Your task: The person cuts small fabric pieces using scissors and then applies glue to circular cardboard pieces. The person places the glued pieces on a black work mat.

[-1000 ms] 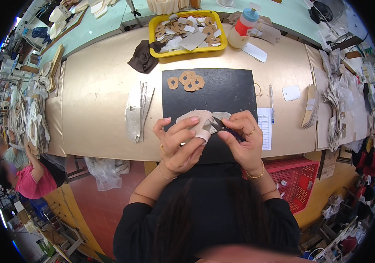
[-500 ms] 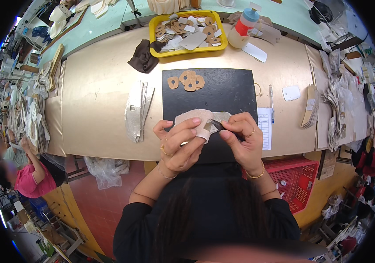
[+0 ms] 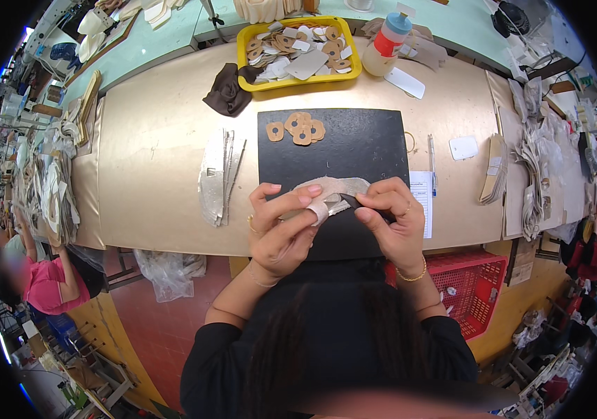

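Over the front of a black mat [image 3: 375, 143], both hands work on a beige fabric piece [image 3: 331, 186] with a pale, shiny side. My left hand [image 3: 279, 234] pinches it at its near left part, where a flap folds over the fingers. Between thumb and fingertips, my right hand [image 3: 395, 222] grips a small dark pointed piece [image 3: 349, 200], its tip against the fabric's near edge; the pointed piece's exact kind is hard to make out. Farther up the mat lie several tan pieces [image 3: 301, 130] with round dark centres.
Behind the mat stand a yellow tray [image 3: 300, 85] of cut pieces and a bottle [image 3: 387, 47] with a blue cap. A dark brown cloth [image 3: 228, 91] lies beside the tray. Left are stacked silvery strips [image 3: 216, 178]; right, a printed sheet [image 3: 421, 202]. A red crate [image 3: 476, 293] sits below the table.
The beige fabric has turned and tilted, showing more of its shiny side. My left-hand fingers have shifted and the right hand has moved slightly right, still gripping the dark piece.
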A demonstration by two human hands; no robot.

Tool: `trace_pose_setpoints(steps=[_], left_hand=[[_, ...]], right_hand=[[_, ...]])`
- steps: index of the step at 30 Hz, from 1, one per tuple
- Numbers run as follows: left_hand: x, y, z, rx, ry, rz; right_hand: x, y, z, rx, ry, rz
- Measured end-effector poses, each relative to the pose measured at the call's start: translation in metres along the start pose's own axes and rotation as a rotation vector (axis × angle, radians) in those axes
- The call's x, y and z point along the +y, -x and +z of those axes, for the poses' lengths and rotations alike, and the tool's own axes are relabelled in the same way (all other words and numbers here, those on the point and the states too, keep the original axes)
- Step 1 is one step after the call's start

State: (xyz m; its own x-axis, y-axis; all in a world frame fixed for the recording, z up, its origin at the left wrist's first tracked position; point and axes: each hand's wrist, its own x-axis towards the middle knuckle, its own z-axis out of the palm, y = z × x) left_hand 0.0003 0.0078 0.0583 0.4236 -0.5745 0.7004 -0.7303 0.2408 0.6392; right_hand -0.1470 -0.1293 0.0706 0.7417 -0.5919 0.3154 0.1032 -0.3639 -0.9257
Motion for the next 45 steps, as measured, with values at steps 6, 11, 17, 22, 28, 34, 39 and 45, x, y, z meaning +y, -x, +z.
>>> trace_pose_setpoints(steps=[6, 11, 17, 22, 28, 34, 39, 45], left_hand=[[-0.003, -0.004, -0.005, -0.057, 0.195, -0.131], [-0.002, -0.004, -0.007, -0.119, 0.224, -0.16], [-0.002, -0.005, -0.009, -0.145, 0.327, -0.251], [0.0, -0.007, -0.008, -0.117, 0.503, -0.374], [0.0, -0.01, -0.011, -0.198, 0.465, -0.374], [-0.033, -0.003, -0.036, 0.003, 0.354, -0.414], [-0.091, 0.015, -0.093, 0.11, -0.016, -0.907], [-0.118, 0.042, -0.107, -0.286, -0.846, -0.827]], right_hand=[[-0.006, -0.003, -0.007, -0.029, 0.003, 0.035], [-0.008, -0.008, -0.011, -0.074, 0.07, -0.028], [-0.007, -0.012, -0.011, -0.081, 0.061, -0.056], [-0.009, -0.01, -0.014, -0.096, -0.02, 0.033], [-0.004, -0.01, -0.018, -0.122, 0.004, -0.013], [0.002, -0.006, -0.016, -0.046, -0.081, 0.092], [0.007, -0.003, -0.014, -0.018, -0.173, 0.153], [0.006, -0.001, -0.013, -0.007, -0.187, 0.2]])
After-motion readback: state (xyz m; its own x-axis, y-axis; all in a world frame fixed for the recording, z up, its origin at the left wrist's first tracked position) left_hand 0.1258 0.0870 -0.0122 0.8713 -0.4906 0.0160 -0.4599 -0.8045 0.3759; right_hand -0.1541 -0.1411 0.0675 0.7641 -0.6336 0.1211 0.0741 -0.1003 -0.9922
